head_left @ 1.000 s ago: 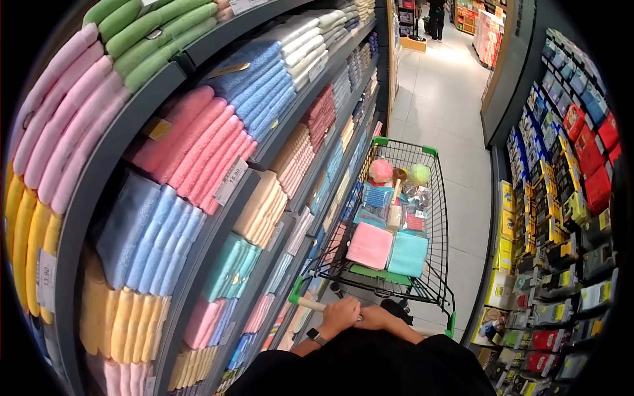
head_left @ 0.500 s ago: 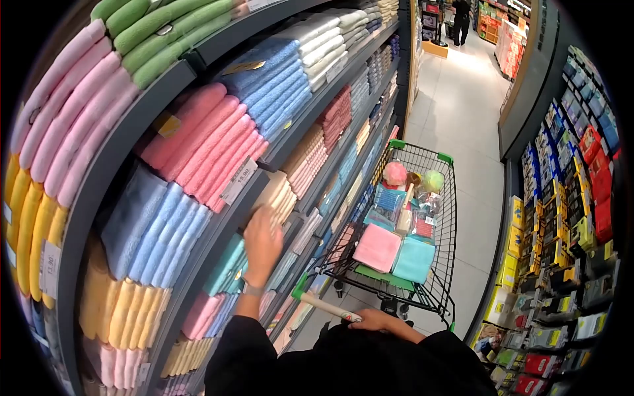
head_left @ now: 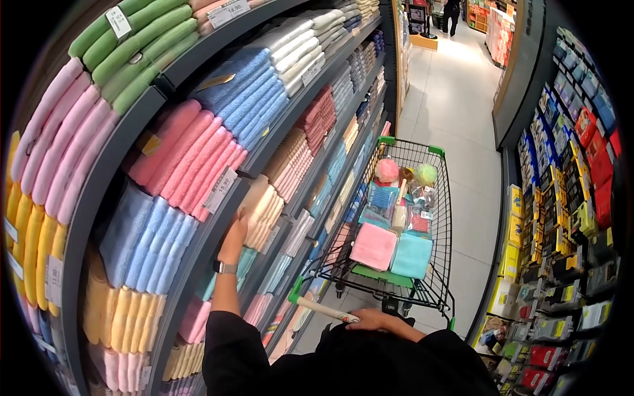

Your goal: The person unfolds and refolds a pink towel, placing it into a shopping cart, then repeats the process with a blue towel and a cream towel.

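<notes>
My left hand (head_left: 234, 236), with a watch on its wrist, reaches into a shelf and touches the left side of a stack of folded cream towels (head_left: 264, 210). Most of its fingers are hidden among the towels and behind the shelf edge. Wrapped round the pale handle of the shopping cart (head_left: 317, 307) is my right hand (head_left: 371, 321). Inside the cart lie a folded pink towel (head_left: 373, 247), a folded turquoise towel (head_left: 411, 256), a pink bath puff (head_left: 386, 170), a light green puff (head_left: 426, 174) and several packaged items.
Shelves on the left hold stacked coral towels (head_left: 198, 158), blue towels (head_left: 155, 241), yellow towels (head_left: 125, 317) and others, with price tags. Packaged goods hang on a rack (head_left: 551, 224) along the right. The tiled aisle (head_left: 456, 99) runs ahead, where a person (head_left: 452, 16) stands far off.
My left hand has moved left and deeper into the shelf, from the front of the cream stack to its left side. My right hand stays on the cart handle. The view has shifted slightly.
</notes>
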The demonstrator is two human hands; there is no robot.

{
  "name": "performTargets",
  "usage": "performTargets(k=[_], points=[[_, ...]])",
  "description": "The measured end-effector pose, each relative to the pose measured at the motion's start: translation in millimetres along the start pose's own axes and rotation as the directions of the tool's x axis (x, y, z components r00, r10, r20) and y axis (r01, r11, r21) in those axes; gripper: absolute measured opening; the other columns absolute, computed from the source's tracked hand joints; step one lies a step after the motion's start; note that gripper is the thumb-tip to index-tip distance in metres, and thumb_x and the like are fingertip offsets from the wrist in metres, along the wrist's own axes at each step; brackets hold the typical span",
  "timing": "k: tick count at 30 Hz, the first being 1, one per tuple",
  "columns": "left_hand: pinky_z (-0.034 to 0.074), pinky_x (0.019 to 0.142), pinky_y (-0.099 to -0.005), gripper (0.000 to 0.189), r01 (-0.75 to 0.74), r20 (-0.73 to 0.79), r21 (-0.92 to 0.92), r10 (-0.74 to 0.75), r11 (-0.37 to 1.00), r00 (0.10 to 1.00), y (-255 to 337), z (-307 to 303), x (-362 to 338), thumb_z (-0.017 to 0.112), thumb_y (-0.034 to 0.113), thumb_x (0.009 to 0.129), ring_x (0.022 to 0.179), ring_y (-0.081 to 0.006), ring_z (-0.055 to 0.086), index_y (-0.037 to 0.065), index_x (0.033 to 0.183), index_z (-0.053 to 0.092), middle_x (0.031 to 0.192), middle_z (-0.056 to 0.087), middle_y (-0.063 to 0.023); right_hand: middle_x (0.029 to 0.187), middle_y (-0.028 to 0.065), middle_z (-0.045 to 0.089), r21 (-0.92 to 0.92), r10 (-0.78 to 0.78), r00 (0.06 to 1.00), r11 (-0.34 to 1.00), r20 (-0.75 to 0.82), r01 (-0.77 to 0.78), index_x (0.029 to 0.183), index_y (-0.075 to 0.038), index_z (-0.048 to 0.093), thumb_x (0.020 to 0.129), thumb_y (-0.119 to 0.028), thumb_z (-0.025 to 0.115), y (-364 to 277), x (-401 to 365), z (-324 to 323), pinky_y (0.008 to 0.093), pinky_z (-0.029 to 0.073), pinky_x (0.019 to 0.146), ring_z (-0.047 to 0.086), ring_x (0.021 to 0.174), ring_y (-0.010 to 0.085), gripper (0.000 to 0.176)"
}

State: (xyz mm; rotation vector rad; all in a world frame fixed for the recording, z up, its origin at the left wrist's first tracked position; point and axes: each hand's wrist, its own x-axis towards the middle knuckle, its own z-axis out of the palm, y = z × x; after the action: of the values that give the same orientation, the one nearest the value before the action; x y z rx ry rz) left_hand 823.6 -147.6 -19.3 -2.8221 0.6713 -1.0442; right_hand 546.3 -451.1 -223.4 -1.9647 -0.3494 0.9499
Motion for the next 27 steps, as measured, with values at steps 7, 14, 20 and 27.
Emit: performTargets(k=[7, 14, 20, 27], points=[[0.049, 0.077, -0.0409, 0.028, 0.287, 0.174, -0.261, -0.248, 0.921, 0.953, 24, -24, -11, 0.056, 0.013, 0.09, 0.087, -0.0388, 0.061, -0.003, 0.113, 0.056, 0.098, 0.063, -0.0244, 0.098, 0.0193, 0.066, -0.02, -0.02, 1.0, 1.0, 0.01, 0.02, 0.112, -0.01, 0.06, 0.083, -0.053, 0.061, 9, 3, 5, 0.0422, 0.048, 0.08, 0.062, 0.093, 0.0363, 0.052], [0.044, 0.086, -0.042, 0.037, 0.02, 0.017, -0.451, -0.014, 0.892, 1.0, 87, -84, -34, 0.055, -0.003, 0.074, 0.1, -0.0327, 0.06, 0.0, 0.111, 0.057, 0.108, 0.063, -0.0163, 0.096, 0.0182, 0.066, -0.003, -0.058, 0.992, 0.998, -0.109, 0.058, 0.107, -0.008, 0.063, 0.083, -0.051, 0.06, 5, -4, 8, 0.044, 0.048, 0.08, 0.062, 0.091, 0.0378, 0.049], [0.046, 0.081, -0.0401, 0.028, 0.22, 0.188, -0.743, -0.118, 0.633, 0.975, 128, -112, -68, 0.054, -0.002, 0.077, 0.093, -0.0344, 0.062, 0.0, 0.104, 0.06, 0.102, 0.064, -0.0171, 0.096, 0.0186, 0.066, -0.062, -0.048, 0.979, 0.997, -0.196, 0.037, 0.104, -0.008, 0.063, 0.083, -0.049, 0.059, -1, -7, 12, 0.0459, 0.049, 0.079, 0.062, 0.09, 0.0391, 0.045], [0.048, 0.085, -0.0278, 0.03, 0.6, 0.813, -0.518, -0.132, -0.61, 0.568, 156, -101, -141, 0.054, 0.009, 0.093, 0.098, -0.0154, 0.061, -0.004, 0.12, 0.053, 0.111, 0.063, -0.0103, 0.106, 0.02, 0.065, -0.109, -0.17, 0.928, 0.984, -0.332, 0.142, 0.118, -0.01, 0.059, 0.083, -0.041, 0.06, -2, 0, 29, 0.0442, 0.05, 0.082, 0.061, 0.095, 0.0393, 0.047]])
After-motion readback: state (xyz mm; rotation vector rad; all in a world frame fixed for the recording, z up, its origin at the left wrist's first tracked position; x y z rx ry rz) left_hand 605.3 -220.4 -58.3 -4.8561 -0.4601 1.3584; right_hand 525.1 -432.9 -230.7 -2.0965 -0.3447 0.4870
